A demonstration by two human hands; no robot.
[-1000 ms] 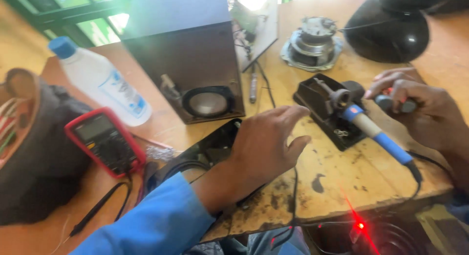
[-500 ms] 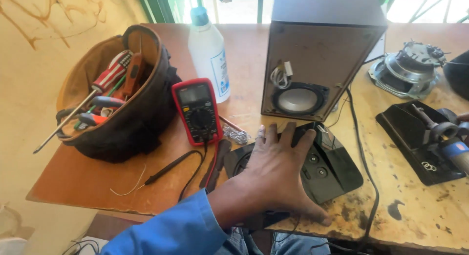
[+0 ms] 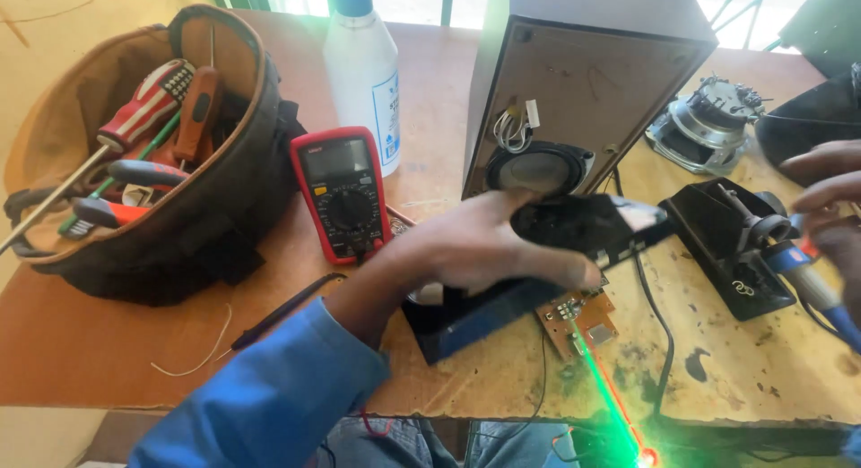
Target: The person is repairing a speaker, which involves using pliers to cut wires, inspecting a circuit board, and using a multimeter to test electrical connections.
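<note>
Gripping the near-middle of the bench, the left hand (image 3: 484, 248) lies spread over a black plastic housing (image 3: 538, 271), fingers curled around its right edge and lifting that side so the housing tilts, its far corner raised toward the speaker cabinet (image 3: 583, 82). The tilt bares a small brown circuit board (image 3: 578, 317) that peeks out just under the housing's near-right corner, with thin wires trailing from it toward the table edge (likely why the cover is held up rather than laid flat).

At the far right edge, the right hand (image 3: 830, 208) closes on the blue-handled soldering iron (image 3: 807, 284). The iron's tip rests in the coil of the black stand (image 3: 731, 248), so the hot end stays off the wooden table (image 3: 134, 360). Only part of this hand shows, but its fingers wrap the handle.

The cabinet stands upright just behind the housing, its open back facing near, a round driver and a loop of wires showing at its base. A loose speaker driver (image 3: 708, 123) sits to its right. On the left, a red multimeter (image 3: 345, 195) lies face up beside a white bottle (image 3: 363, 69), and an open tool bag (image 3: 152, 163) holds screwdrivers handle-up, easy to pick out.
</note>
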